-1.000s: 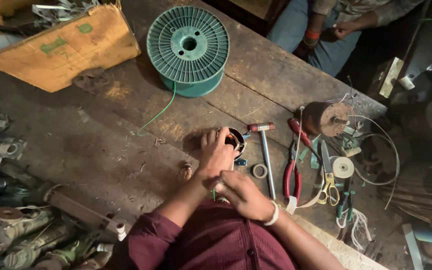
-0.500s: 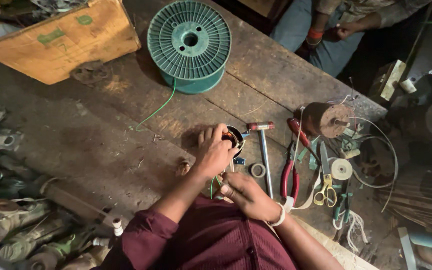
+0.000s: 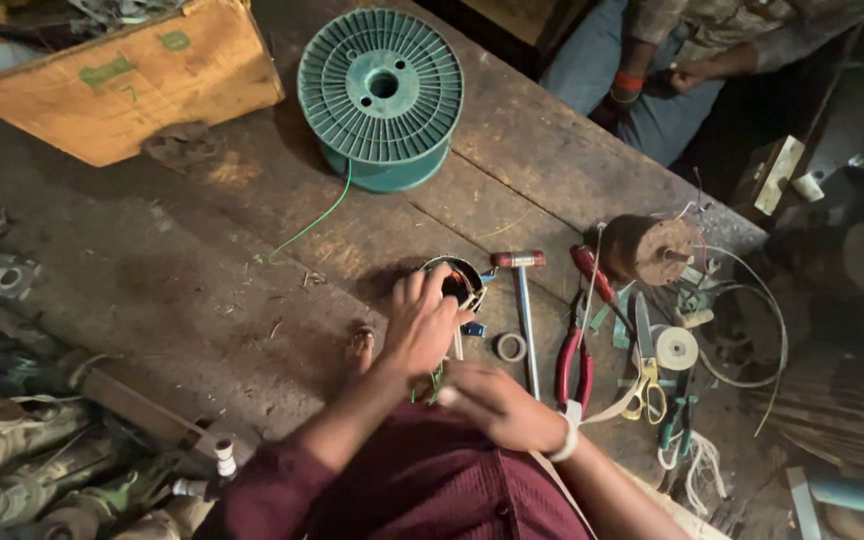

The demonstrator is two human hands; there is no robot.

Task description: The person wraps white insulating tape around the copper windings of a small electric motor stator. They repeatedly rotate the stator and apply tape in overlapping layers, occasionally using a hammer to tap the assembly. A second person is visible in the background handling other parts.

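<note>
Stator ring [image 3: 460, 280] under left hand [image 3: 420, 325] fingertips, on bench [image 3: 202, 290]

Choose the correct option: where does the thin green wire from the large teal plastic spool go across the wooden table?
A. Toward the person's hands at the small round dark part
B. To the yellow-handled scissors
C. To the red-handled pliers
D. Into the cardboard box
A: the thin green wire leaves the large teal plastic spool and runs down the table toward the left hand, which rests on the small round dark part; green strands show beside the right hand.
</note>
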